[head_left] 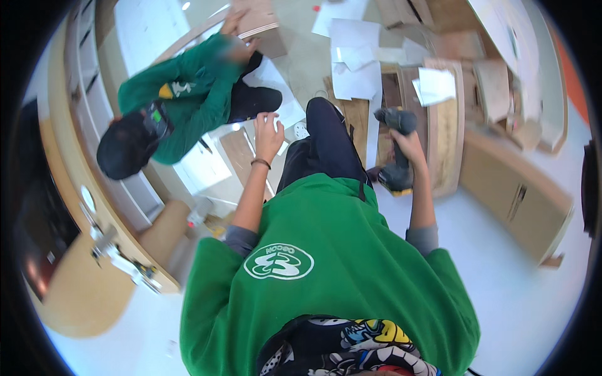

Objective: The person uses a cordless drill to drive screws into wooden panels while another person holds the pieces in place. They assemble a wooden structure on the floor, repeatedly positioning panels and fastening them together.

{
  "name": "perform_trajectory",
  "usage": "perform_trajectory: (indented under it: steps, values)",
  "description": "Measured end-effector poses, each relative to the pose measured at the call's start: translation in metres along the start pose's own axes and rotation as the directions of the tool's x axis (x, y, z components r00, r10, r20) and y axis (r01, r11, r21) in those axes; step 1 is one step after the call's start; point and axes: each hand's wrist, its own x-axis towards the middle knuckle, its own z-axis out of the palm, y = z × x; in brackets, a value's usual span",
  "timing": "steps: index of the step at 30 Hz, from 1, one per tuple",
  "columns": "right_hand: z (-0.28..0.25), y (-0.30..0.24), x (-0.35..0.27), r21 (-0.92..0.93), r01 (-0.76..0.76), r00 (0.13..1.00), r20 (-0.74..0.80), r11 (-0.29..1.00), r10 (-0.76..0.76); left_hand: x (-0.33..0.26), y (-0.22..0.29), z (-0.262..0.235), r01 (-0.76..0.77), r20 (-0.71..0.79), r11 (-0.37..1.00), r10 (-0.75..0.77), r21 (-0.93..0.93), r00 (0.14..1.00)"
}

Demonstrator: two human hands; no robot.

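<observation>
My right hand (409, 145) is wrapped round the grip of a black cordless drill (400, 119) with yellow at its battery base. The drill is held upright beside my right knee, its nose toward the left. My left hand (268, 139) is raised left of my bent knee, its fingers curled in; what they hold, if anything, is too small to make out. Close beyond it kneels a person (182, 94) in a green shirt and dark cap. That person's hands (241, 32) are at a brown board box (260, 28).
White paper sheets (356, 50) lie on wooden boards ahead. At the right stand an open wooden frame (448, 135) and a long cardboard-coloured panel (514, 191). A wood-edged cabinet (63, 144) runs along the left. A clear bottle (199, 212) stands near rolled brown material (164, 232).
</observation>
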Motion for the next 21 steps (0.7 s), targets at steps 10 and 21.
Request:
perform_trajectory:
  steps: [10,21]
  values:
    - [0.0,0.129,0.043,0.654,-0.082,0.974,-0.109,0.752,0.2,0.014,0.05,0.142,-0.244,0.448,0.969,0.231,-0.028,0.864]
    - [0.091,0.313,0.242,0.873,0.368,0.843,-0.167,-0.321,0.511,0.151,0.012,0.573,-0.693,0.664,0.715,0.561,-0.089,0.494]
